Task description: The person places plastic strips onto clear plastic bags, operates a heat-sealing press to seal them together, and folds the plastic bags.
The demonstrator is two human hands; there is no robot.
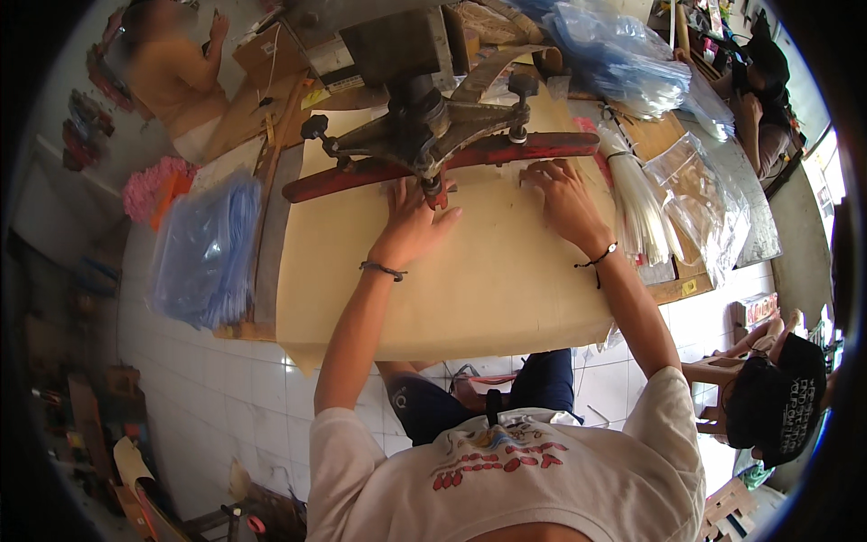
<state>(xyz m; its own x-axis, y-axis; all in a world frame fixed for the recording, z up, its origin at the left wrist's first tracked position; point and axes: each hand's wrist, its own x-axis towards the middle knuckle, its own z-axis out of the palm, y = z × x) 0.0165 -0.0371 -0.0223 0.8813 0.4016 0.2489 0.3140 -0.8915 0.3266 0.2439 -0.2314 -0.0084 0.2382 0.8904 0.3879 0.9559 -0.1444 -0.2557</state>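
Observation:
My left hand (417, 226) lies palm down on a cream-coloured sheet (433, 298) that covers the worktable. Its thumb is stretched out to the right, while its fingertips go out of sight at the long red bar (352, 179) of a dark metal press (415, 122). To the right, my right hand (564, 199) also rests palm down, fingers bent and apart, close to the same bar. Something thin and see-through seems to lie between the hands at the bar, too faint to make out. Neither hand visibly grips anything.
Blue-tinted clear plastic sheets (208, 248) are piled at the left; more plastic (623, 59) lies at the far right. A tied bundle of clear strips (639, 203) sits beside a clear bag (700, 194). Other people (176, 72) are at the far left and along the right.

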